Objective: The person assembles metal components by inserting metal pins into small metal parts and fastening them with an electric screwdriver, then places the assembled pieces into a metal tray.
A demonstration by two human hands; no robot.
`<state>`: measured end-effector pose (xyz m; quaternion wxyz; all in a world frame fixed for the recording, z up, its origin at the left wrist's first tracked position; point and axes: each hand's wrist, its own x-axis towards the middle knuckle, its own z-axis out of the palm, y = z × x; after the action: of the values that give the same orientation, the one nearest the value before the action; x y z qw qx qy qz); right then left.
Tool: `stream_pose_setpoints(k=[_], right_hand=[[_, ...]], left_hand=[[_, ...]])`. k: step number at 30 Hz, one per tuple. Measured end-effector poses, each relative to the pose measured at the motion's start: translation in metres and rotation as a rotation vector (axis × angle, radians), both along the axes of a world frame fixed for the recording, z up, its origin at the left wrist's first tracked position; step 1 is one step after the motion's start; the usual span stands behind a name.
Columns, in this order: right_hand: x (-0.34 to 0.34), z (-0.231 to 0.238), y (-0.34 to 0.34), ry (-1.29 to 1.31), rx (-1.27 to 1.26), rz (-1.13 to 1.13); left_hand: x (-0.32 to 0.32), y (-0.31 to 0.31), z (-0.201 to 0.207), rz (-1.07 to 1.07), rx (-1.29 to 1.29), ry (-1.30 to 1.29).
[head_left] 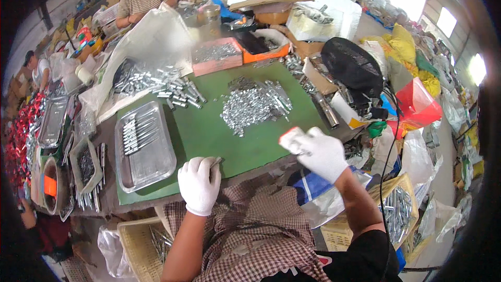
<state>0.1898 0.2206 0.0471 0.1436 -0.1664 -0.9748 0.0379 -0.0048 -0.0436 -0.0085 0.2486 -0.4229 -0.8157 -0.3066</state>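
Both hands wear white knitted gloves. My left hand (199, 184) is closed at the front edge of the green work mat (198, 130), its fingers curled; a greyish bit shows at the fingertips, too small to name. Over the mat's right front corner, my right hand (322, 151) is closed on a small white piece with a red edge (292, 140), whose kind I cannot make out. Beyond the hands lies a pile of small shiny metal parts (245, 108), with longer thin pins at its right. To the left, a metal tray (146, 167) holds a row of slim metal pieces with dark tips (136, 134).
Metal tubes (177, 91) spill from a white sack (151, 36) at the back left. A pink box (216, 56) and an orange box (266, 44) line the mat's far edge. Right of it sits a black mesh bag (352, 65). A cable (392, 162) hangs by my right arm.
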Motion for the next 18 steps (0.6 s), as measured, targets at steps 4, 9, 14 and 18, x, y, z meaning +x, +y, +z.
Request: stream_pose_setpoints(k=[4,9,14,18], right_hand=[[0.015,0.029,0.043,0.276,0.086,-0.192],[-0.044,0.057,0.086,0.665,0.257,-0.306],[-0.080,0.010,0.186,0.311,0.122,-0.502],[-0.070,0.027,0.163,0.302,0.082,-0.419]], left_hand=[[-0.002,0.001,-0.001,0.032,-0.025,0.015],[-0.004,-0.002,-0.002,0.005,-0.007,0.032],[0.003,0.000,0.000,-0.038,-0.026,-0.013],[-0.001,-0.002,0.005,-0.047,-0.006,0.017]])
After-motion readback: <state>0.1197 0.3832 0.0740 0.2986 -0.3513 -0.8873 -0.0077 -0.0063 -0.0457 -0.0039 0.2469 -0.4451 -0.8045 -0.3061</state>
